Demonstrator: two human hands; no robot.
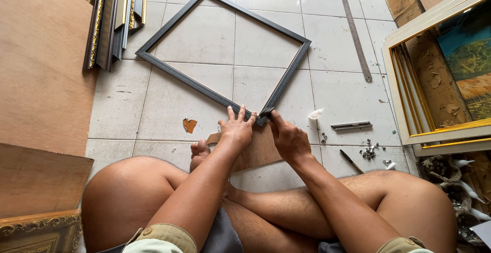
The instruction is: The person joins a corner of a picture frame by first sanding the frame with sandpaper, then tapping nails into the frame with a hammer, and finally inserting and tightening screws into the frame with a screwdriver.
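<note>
A dark grey picture frame lies flat on the white tiled floor, turned like a diamond with its near corner toward me. My left hand presses fingers spread on that near corner. My right hand pinches the same corner from the right side, thumb and fingers on the moulding. A small brown wooden board lies under the corner, in front of my crossed bare legs.
A long metal ruler lies at upper right. A stapler strip, a white tube tip, a pencil and loose metal bits sit right. Plywood sheets, moulding lengths and a gold-framed painting flank the floor.
</note>
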